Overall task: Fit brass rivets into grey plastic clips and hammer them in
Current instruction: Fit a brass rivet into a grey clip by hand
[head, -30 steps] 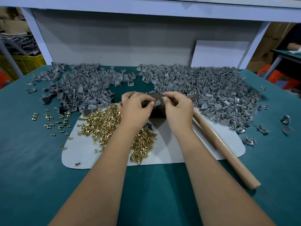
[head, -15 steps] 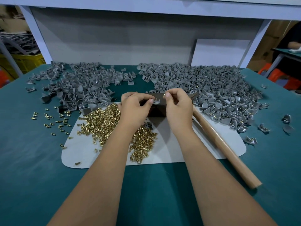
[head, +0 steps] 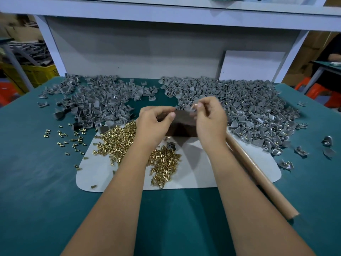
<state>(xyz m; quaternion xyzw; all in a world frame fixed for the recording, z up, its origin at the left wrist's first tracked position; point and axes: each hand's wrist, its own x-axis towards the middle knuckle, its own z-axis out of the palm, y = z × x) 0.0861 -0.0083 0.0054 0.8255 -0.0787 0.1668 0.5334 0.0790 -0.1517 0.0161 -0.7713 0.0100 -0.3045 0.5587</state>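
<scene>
Bench: teal-covered table point(head: 46, 191) under a white shelf frame point(head: 166, 12), grey back panel behind.
Mat: pale rounded sheet point(head: 203, 174) lying flat at the table's middle, both forearms crossing over it.
Right heap: large spread of grey plastic clips point(head: 258, 115) at the far right, some showing brass; a few strays lie apart toward the right edge.
Left heap: second pile of grey clips point(head: 96, 104) at far left, its near edge touching the mat.
Hammer handle: long wooden shaft point(head: 258, 176) running diagonally from the right hand toward the near right, lying across the mat's corner; head hidden behind the hand.
Block: dark slab point(head: 182, 124) standing between the two hands at the mat's far edge.
Rivets: brass rivets point(head: 120, 139) heaped on the mat beneath the left wrist, with loose ones scattered onto the teal cloth to the left.
Left hand point(head: 153, 124): fingers curled inward, thumb tip beside the block's top edge; whether it holds anything, cannot tell.
Right hand point(head: 210, 119): raised just above the block, blurred; thumb and forefinger pinched on one pale grey clip point(head: 192, 108), other fingers loosely curled.
</scene>
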